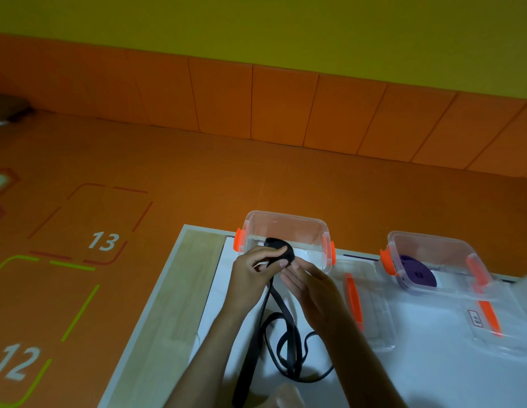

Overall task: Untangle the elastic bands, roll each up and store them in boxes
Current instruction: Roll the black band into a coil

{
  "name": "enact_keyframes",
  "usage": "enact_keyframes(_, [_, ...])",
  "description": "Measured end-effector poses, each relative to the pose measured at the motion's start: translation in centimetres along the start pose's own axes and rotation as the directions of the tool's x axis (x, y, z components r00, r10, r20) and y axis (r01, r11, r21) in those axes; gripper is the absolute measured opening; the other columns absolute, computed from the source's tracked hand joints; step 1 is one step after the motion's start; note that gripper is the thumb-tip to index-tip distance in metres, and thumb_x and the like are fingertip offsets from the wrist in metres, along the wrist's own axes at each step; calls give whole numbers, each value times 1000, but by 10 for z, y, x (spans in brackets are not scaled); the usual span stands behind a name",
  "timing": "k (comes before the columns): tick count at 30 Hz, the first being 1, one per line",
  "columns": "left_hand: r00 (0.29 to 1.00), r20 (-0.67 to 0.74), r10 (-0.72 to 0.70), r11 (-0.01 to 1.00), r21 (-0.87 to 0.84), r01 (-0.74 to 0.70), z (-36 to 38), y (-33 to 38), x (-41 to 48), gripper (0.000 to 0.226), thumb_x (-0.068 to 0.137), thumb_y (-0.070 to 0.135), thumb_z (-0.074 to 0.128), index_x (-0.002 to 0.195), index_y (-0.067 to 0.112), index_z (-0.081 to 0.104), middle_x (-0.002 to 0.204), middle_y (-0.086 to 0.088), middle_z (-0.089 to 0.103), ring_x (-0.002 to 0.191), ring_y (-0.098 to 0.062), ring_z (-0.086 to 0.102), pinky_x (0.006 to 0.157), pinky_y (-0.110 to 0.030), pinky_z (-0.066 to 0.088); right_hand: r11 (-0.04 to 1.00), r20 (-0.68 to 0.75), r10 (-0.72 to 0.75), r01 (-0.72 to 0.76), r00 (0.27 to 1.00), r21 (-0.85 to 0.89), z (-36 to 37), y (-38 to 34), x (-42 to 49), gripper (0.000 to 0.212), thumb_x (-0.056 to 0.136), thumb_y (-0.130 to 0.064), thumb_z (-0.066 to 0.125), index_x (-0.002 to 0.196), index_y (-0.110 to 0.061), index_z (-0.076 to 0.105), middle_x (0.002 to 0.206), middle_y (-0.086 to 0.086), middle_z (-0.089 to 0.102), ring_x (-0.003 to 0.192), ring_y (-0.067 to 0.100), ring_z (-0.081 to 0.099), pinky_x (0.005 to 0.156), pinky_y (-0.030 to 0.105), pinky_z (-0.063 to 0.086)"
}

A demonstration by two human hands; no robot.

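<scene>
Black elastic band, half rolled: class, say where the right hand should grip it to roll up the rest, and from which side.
Probably the straight stretch of the black elastic band just below the roll, pinched across its width from the right. The left hand covers the roll's left side, and the loops lower down lie crossed on the table.

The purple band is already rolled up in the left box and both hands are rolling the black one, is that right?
Not quite: the head view shows the purple band in the right box, not the left. The left hand and right hand are indeed rolling the black band.
</scene>
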State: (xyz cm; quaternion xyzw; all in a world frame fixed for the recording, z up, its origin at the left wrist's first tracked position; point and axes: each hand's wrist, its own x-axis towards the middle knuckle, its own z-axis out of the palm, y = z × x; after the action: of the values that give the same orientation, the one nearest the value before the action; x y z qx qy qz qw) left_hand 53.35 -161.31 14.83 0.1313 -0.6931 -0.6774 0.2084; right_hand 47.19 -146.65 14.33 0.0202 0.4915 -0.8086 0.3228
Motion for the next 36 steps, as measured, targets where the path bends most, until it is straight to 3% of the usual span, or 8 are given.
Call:
enact_keyframes(3, [999,32,43,996,76,-45,0,1,3,27,92,12,81,112,31,82,105,18,77,104,-9,71,89,-19,54,999,56,8,-6,998,-36,-1,-4,-3,37,100,-21,70,127,3,67,128,25,71,123,34,70,95,33,61])
enact_keyframes(6, [997,50,53,995,79,-57,3,0,3,33,91,14,83,111,41,81,105,19,73,104,-10,69,85,-16,51,994,23,-18,20,1000,-109,-2,-11,-4,37,98,-22,71,113,11,68,121,40,65,118,47,68,101,43,60])
enact_keyframes(12, [979,199,39,999,17,-43,-4,5,3,41,86,11,87,123,28,80,114,15,72,114,-15,69,96,-26,58,974,8,-32,33,999,-225,5,-36,-13,20,90,-25,76,106,-15,82,104,22,77,97,29,78,82,29,63])
enact_keyframes(16, [992,121,41,998,33,-45,-3,11,3,32,87,11,86,116,25,82,111,14,79,108,-10,73,91,-17,55,971,26,-14,20,1000,-239,6,-39,-14,20,94,-25,73,102,-9,82,110,22,77,105,30,77,86,29,63])
enact_keyframes(21, [998,52,38,998,-55,-36,8,13,0,24,90,12,83,106,29,80,96,18,76,92,-1,71,82,-12,52,929,40,-50,61,998,-364,3,-46,-11,20,92,-37,72,99,-21,83,110,12,80,107,23,77,80,30,63])
enact_keyframes(25, [999,12,34,997,-72,-33,10,16,4,18,87,18,87,102,25,78,101,9,78,98,-13,74,83,-19,55,928,48,-28,44,998,-369,1,-47,-10,27,83,-42,78,100,-21,83,106,10,80,102,22,77,77,26,62])
enact_keyframes(33, [999,39,32,994,-108,-28,13,12,2,23,79,18,92,96,25,79,104,5,78,99,-18,76,87,-24,59,935,71,-47,69,996,-349,-5,-56,-9,43,82,-29,81,107,4,73,107,24,78,102,35,77,81,33,64])
enact_keyframes(36, [998,29,47,996,-75,-44,9,12,3,21,81,15,91,94,28,80,102,5,78,101,-16,75,88,-22,57,891,66,-89,109,994,-441,-8,-61,-8,15,90,-15,80,98,-3,77,102,18,79,97,31,79,77,30,64])
